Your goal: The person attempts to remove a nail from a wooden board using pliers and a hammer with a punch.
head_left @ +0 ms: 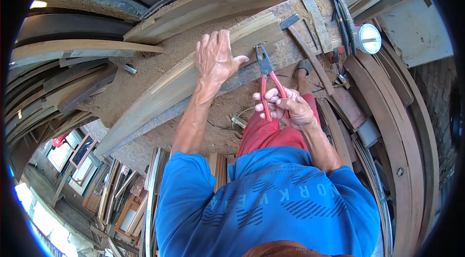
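My left hand [215, 58] lies flat on a long wooden board [179, 80], its fingers and thumb spread. In my right hand [288, 107] are pliers [265, 65] with red handles, the fingers wrapped round them. The jaws of the pliers are at the board's face near its right end, to the right of my left thumb. Whether they grip anything there is too small to tell. Just right of the board's end, a hammer [310, 56] with a wooden handle lies across the bench.
Beyond the board are sawdust and a curved plank [203, 5]. On the bench's right are a flat wood strip [315, 22], more long-handled tools [345, 19] and a white bucket [369, 39]. Stacked curved planks [397, 160] stand at the right; more timber lies left.
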Available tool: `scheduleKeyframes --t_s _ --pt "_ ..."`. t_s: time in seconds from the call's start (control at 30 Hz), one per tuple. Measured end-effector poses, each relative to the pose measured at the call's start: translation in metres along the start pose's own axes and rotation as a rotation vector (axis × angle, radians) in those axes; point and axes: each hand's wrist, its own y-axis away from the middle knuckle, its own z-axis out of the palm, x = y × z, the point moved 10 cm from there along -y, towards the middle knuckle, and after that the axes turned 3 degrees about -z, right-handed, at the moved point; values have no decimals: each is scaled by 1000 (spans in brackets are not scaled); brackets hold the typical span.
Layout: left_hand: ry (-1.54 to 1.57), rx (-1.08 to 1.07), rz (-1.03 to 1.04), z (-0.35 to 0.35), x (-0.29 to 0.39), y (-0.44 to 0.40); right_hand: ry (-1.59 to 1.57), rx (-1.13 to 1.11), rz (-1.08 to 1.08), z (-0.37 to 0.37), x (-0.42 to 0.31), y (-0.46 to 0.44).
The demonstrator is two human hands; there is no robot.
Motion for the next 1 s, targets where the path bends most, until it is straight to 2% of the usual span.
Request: scheduleKeyframes --t_s 0.53,0.63,1.0 --pt "-8 40 -5 -3 3 4 -226 -18 27 4 8 -3" --pt "-15 62 -8 -6 5 8 -262 47 25 -2 5 1" --pt "-21 51 -25 -2 4 9 -183 156 -50 -14 21 -7"
